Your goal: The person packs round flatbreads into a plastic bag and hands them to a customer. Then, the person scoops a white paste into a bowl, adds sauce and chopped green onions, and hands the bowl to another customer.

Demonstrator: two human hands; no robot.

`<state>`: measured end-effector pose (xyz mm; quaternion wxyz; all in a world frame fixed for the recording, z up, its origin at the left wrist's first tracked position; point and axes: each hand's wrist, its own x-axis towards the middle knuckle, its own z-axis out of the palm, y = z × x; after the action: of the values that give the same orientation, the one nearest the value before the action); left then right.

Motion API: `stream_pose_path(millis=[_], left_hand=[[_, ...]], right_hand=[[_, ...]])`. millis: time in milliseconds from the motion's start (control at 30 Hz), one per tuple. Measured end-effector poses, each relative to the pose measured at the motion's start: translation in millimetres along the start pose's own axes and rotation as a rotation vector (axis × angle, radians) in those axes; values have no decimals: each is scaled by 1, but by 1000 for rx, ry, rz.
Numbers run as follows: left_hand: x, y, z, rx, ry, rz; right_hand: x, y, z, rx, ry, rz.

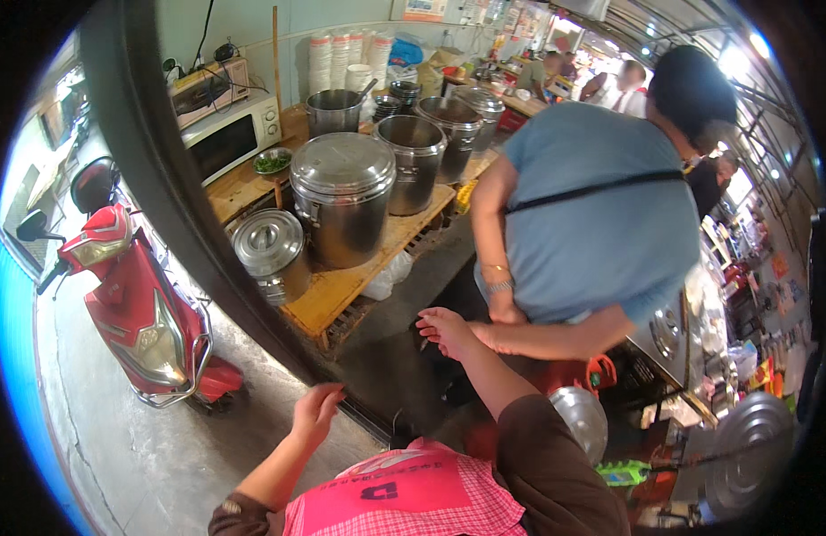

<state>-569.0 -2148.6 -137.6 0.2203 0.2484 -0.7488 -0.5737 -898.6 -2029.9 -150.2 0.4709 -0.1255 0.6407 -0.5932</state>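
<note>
My left hand (pixel 317 412) hangs over the concrete floor beside a dark door frame (pixel 252 288), its fingers loosely bent and nothing seen in them. My right hand (pixel 446 331) reaches forward over the dark floor, fingers half curled, with nothing plainly held. Close to my right wrist are the hands of a co-worker (pixel 600 214) in a blue shirt, who bends forward; whether they touch my wrist I cannot tell. Below my hands shows my pink apron (pixel 393 489). Ahead, a large lidded steel pot (pixel 346 201) and a smaller lidded pot (pixel 269 248) stand on a low wooden bench (pixel 359 281).
A red scooter (pixel 148 315) is parked at left. Behind the pots are a microwave oven (pixel 235 137), a bowl of chopped greens (pixel 273 161) and stacked white tubs (pixel 349 57). Near my right elbow are a round metal lid (pixel 580 422) and a green-handled tool (pixel 624 473).
</note>
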Motion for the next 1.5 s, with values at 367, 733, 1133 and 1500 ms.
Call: stream_pose_path(millis=[367, 733, 1133, 1500], left_hand=[[349, -26, 48, -477, 465, -438], [615, -135, -116, 191, 644, -447], [670, -142, -166, 558, 206, -211], [669, -92, -145, -392, 319, -514]], right_hand=[[184, -58, -40, 282, 71, 11], [281, -83, -52, 327, 290, 16], [466, -203, -31, -582, 388, 5], [491, -279, -31, -202, 433, 3]])
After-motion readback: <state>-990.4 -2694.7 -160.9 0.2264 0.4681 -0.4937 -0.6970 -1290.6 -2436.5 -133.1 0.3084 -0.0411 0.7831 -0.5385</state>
